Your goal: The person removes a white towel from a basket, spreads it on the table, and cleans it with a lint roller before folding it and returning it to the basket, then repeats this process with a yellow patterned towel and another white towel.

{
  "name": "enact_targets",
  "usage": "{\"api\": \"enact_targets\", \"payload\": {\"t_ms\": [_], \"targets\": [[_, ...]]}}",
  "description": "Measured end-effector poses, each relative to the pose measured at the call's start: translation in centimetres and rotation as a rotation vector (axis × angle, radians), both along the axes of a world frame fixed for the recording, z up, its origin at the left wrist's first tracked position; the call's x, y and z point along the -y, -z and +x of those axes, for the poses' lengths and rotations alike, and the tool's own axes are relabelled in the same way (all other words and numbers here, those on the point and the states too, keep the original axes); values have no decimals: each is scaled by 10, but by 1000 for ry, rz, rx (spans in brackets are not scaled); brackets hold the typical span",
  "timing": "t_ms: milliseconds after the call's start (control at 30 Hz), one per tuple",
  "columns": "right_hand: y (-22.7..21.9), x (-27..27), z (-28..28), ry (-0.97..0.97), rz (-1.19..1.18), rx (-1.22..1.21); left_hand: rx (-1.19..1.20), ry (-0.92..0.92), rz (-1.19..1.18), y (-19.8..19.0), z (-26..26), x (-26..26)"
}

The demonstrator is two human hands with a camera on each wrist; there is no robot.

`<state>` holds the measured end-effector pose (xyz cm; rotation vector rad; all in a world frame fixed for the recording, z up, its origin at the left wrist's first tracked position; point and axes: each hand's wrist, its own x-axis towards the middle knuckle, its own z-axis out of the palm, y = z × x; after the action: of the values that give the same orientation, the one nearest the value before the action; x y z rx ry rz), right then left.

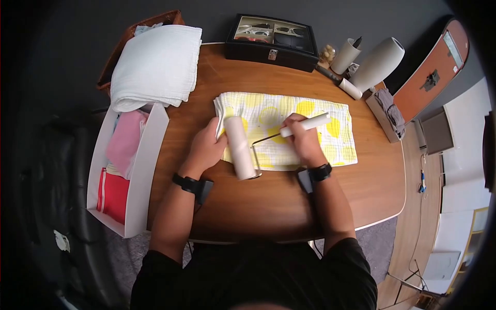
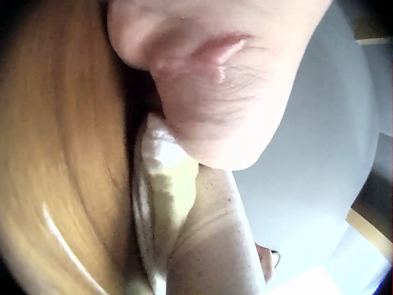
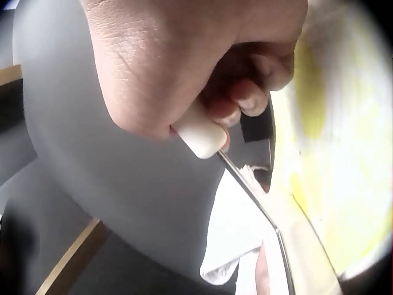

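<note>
- From where I stand, a brown wooden table (image 1: 217,212) fills the middle of the frame, against a dark wall (image 1: 206,15).
- At its centre, the roller (image 1: 239,147) lies over the left part of a folded yellow-and-white cloth (image 1: 274,116), tilted, its lower end past the near edge.
- The right hand (image 1: 305,142) has its fingers curled round the white handle (image 1: 318,121), right of centre.
- The left hand (image 1: 206,150) grips the cloth's left edge, close beside the roller; some of its fingers are hidden.
- To my eye, this is a rolling pass in hand; the blur on the roller suggests motion. Carrying it on would call for light, even pressure and a steady hold on that edge, lest the layers ruck up.
- Further out: a white box (image 1: 146,170) of clothes at left, a white towel (image 1: 157,64) upper left, and a black case (image 1: 248,53) top centre.
</note>
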<state>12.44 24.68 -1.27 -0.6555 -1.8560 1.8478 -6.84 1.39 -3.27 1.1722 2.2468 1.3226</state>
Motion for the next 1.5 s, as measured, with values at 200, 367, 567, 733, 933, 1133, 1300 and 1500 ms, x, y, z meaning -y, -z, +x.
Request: {"api": "enact_targets", "payload": {"t_ms": [200,367,567,733,933,1133,1300,1500], "targets": [[-5,-36,43,140,185,2,49,-5,21,5,0,-1],[2,-130,154,594,104,-37,3,14,5,9,-1,-1],[-23,-167,225,700,205,-70,-56,-8,-5,5,3,-2],[-49,-148,162,689,280,56,-231,-52,-3,8,7,-4],[-38,-110,44,396,362,-12,-473,-123,-121,3,14,1],[-24,-60,-29,35,228,34,-373,-175,-161,0,19,-1],[-28,-111,-7,46,301,30,22,-134,-183,-7,16,-2],[-29,-242,104,460,396,37,92,-60,-118,-5,9,4]]}}
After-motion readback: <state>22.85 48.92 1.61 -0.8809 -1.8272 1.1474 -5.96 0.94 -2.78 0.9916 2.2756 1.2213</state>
